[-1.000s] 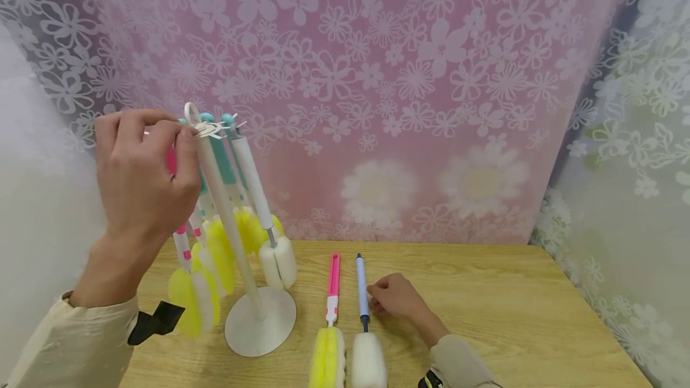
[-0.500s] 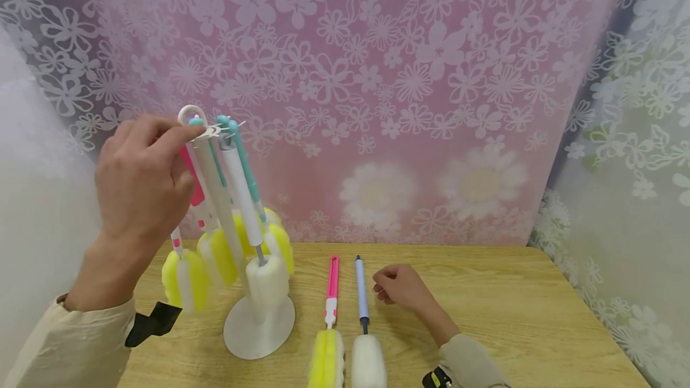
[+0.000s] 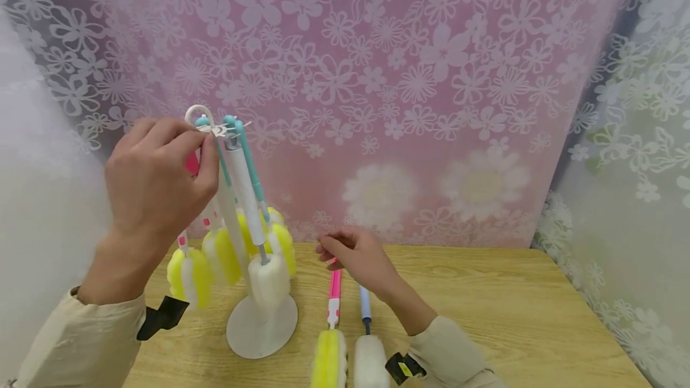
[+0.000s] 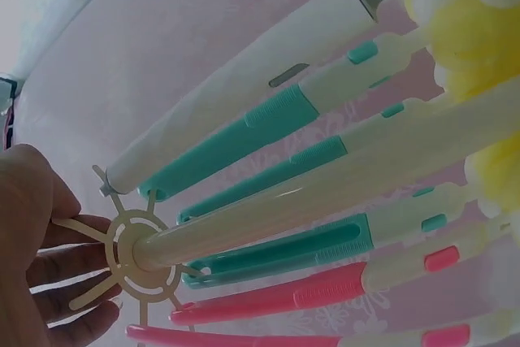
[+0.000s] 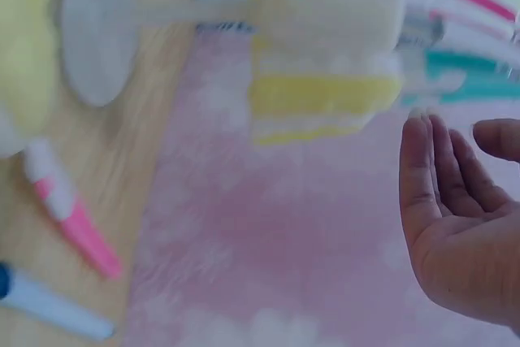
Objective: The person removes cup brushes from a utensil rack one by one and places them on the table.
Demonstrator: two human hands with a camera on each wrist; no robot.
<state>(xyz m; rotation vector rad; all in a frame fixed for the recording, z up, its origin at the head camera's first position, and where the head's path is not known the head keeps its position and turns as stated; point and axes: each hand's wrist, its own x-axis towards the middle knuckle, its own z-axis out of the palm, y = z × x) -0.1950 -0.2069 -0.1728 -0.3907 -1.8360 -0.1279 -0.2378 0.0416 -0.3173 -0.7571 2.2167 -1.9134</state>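
Observation:
A white brush stand (image 3: 262,337) rises from a round base on the left of the table, with a looped top. My left hand (image 3: 162,178) pinches its spoked top ring (image 4: 116,253). A white-handled sponge brush (image 3: 245,196) hangs at the front. Teal-handled brushes (image 4: 268,123) and pink-handled ones (image 4: 325,292), with yellow and white sponge heads, hang around the pole. My right hand (image 3: 358,259) holds nothing, fingers loosely bent, in the air right of the stand. In the head view it overlaps the handle tops of two brushes lying on the table.
The lying brushes are a pink-handled one (image 3: 333,313) with a yellow and white head and a blue-handled one (image 3: 366,310) with a white head. They lie side by side on the wooden table (image 3: 485,310). A pink floral curtain (image 3: 377,76) hangs behind.
The hanging brushes have turned about the pole, bringing the white-handled one in front of it. My right hand has left the blue brush's side and moved left and up, toward the stand.

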